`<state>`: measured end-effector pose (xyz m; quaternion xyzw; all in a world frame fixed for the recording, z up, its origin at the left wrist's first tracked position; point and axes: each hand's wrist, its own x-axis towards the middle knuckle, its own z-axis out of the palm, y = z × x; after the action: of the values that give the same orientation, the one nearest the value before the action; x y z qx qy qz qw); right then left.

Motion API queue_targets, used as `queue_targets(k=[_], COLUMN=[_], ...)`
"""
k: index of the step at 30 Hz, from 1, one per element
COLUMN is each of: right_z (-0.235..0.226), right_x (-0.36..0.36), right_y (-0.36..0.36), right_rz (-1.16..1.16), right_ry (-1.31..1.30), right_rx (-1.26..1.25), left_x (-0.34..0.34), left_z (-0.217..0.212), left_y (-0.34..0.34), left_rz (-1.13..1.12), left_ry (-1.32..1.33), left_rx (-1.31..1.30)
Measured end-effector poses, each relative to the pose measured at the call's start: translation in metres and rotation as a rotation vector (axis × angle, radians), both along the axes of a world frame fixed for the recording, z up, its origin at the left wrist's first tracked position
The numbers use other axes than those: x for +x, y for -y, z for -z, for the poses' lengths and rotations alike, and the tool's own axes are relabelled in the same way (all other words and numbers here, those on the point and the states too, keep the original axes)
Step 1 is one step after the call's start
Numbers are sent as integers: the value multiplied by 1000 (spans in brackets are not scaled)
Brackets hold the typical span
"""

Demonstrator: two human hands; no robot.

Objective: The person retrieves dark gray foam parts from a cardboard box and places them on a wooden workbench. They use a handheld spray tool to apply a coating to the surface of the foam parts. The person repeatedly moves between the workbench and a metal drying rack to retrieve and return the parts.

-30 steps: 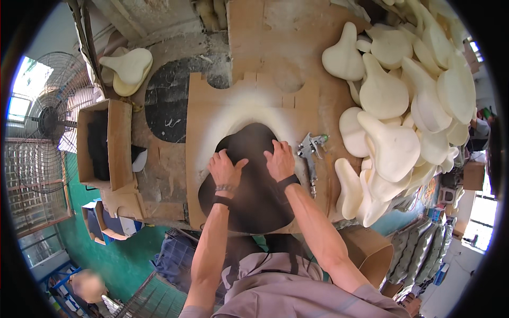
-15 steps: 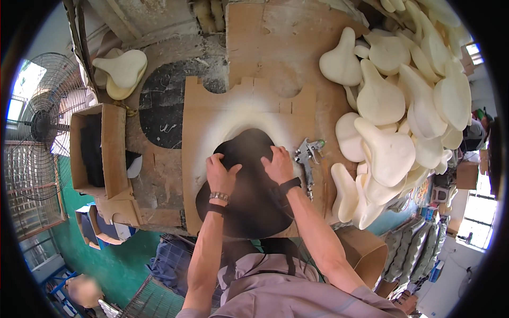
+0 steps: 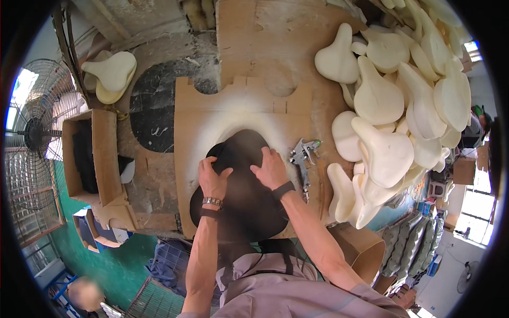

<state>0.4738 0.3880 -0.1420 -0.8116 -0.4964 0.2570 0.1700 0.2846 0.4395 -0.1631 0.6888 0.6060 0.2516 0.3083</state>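
Black piece point(image 3: 241, 188), one: broad toward the person, narrower at the far end, lying on a cardboard sheet point(image 3: 185, 116) at the table's near edge. Sheet, one: notched along its far side, marked with a pale halo point(image 3: 238, 113) around the piece's far end.

Hands, two, both on the piece. Left hand point(image 3: 214, 179): at the upper left edge, fingers bent forward over it, thumb spread inward. Right hand point(image 3: 271, 169): at the upper right edge, fingers bent, thumb pointing inward toward its opposite. Whether either hand pinches the edge, cannot tell. Forearms, two: bare, reaching up from below, slanting inward. Wristwear, three: bracelet point(image 3: 212, 201) and dark band point(image 3: 208, 213) on the left, black band point(image 3: 283, 190) on the right.

Spray gun point(image 3: 303, 165), one: beside the right hand, untouched, green-tipped.

Foam pads point(image 3: 383, 153), cream: more than a dozen heaped at right, overlapping, exact count hidden. Foam stack point(image 3: 110, 72), far left: at least two pads.

Open box point(image 3: 108, 159), one, at left, black material inside. Wire fan point(image 3: 35, 133), large, one, at the left rim.
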Motion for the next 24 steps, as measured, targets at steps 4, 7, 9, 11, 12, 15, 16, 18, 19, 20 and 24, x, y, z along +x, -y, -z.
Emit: queue_targets(k=[4, 7, 9, 11, 12, 15, 16, 18, 19, 20, 24], right_z=[1, 11, 14, 15, 14, 11, 12, 15, 14, 13, 8], right_x=[-2, 6, 7, -6, -11, -19, -21, -19, -18, -17, -13], right_y=[-5, -10, -8, 5, 12, 22, 23, 20, 17, 13, -3], right_rz=[80, 93, 73, 26, 23, 12, 32, 64, 77, 84, 96], right_ry=[-43, -156, -144, -38, -20, -36, -101, -123, -134, -91, -46], right_rx=[-48, -106, -36, 140, 253, 396, 355, 308, 286, 284, 176], left_x=[1, 3, 2, -1, -2, -4, -4, -4, -4, -4, -3], left_z=[0, 0, -1, -3, -4, -7, -8, -9, -8, -7, -6], left_y=[0, 1, 1, 3, 3, 5, 5, 5, 5, 5, 4], left_rz=[6, 2, 8, 15, 15, 19, 23, 27, 22, 18, 7], left_ry=[-7, 5, 32, 70, 85, 107, 103, 93, 87, 81, 80], left_rx=[26, 32, 31, 27, 31, 27, 22, 8, 0, -8, -1])
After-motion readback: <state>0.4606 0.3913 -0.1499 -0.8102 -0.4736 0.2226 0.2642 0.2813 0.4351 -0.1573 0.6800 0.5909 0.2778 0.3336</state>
